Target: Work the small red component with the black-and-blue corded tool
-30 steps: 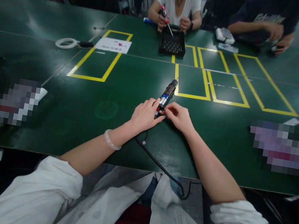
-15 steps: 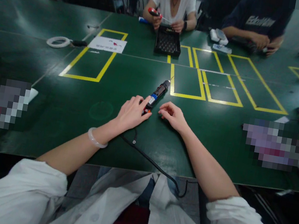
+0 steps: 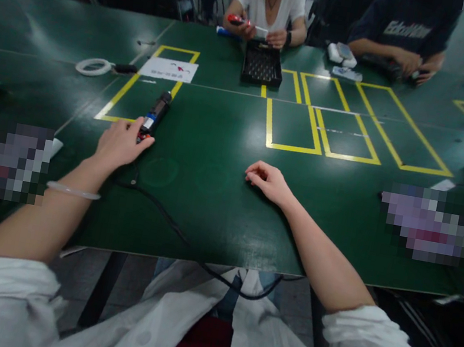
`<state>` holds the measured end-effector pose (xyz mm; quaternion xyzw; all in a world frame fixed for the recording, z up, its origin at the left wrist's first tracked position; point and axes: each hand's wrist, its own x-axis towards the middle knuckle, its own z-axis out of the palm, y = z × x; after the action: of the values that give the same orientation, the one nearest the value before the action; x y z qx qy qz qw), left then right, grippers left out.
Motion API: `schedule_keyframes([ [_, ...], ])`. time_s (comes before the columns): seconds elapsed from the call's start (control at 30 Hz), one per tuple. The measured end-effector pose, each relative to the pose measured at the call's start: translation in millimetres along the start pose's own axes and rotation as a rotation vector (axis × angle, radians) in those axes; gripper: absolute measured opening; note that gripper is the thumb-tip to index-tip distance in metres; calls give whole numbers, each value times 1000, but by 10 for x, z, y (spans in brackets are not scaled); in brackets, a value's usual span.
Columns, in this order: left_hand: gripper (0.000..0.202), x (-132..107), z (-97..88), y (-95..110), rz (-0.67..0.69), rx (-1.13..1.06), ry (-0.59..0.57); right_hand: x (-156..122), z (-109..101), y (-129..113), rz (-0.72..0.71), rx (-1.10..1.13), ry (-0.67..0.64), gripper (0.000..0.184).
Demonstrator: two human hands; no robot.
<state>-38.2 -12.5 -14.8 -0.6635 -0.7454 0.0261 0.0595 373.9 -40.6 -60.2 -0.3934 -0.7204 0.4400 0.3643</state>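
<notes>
My left hand (image 3: 120, 143) is closed round the rear end of a corded electric screwdriver (image 3: 156, 112), a slim black tool with a blue and silver band and some red near my fingers. The tool points away from me, at the lower right corner of the left yellow-taped frame (image 3: 125, 101). From its rear end a black cord (image 3: 162, 212) runs over the table edge towards my lap. My right hand (image 3: 270, 181) rests on the green table (image 3: 208, 205) with its fingers loosely curled in, and nothing shows in them.
A white printed card (image 3: 169, 69) and a coiled white cable (image 3: 92, 67) lie at the far left. Across the table a person holds a red-handled screwdriver (image 3: 238, 20) over a black tray (image 3: 243, 71). Blurred-out devices flank me, one (image 3: 427, 223) at the right. More yellow-taped frames (image 3: 292, 148) mark the table.
My left hand has carried the electric screwdriver leftwards across the table, from the middle to the left taped frame, and the cord trails after it. My right hand stays almost where it was.
</notes>
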Motion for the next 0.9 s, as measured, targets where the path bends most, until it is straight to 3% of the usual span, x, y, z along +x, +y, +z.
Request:
schedule_keyframes([
  [0.17,72,347,82,-544,-124,68,-48,-13,-9,-12,-3,-8,-8,15],
  [0.3,76,362,47,-640,-140,92,69,-17,-15,-3,-2,-10,-15,16],
  [0.4,71,257,-21,-541,-198,101,171,-12,-16,0,-8,-18,-20,16],
  [0.63,51,256,-258,-389,-310,42,-27,-6,-14,-34,-22,-25,-27,18],
  [0.73,41,298,-363,-236,-350,-71,30,-9,-14,-47,-20,-31,-26,17],
  [0.83,33,245,-409,152,-189,-315,160,-11,-14,-53,-21,-32,-30,17],
  [0.9,27,146,-407,526,20,-612,106,-11,-15,-51,-19,-28,-36,17],
])
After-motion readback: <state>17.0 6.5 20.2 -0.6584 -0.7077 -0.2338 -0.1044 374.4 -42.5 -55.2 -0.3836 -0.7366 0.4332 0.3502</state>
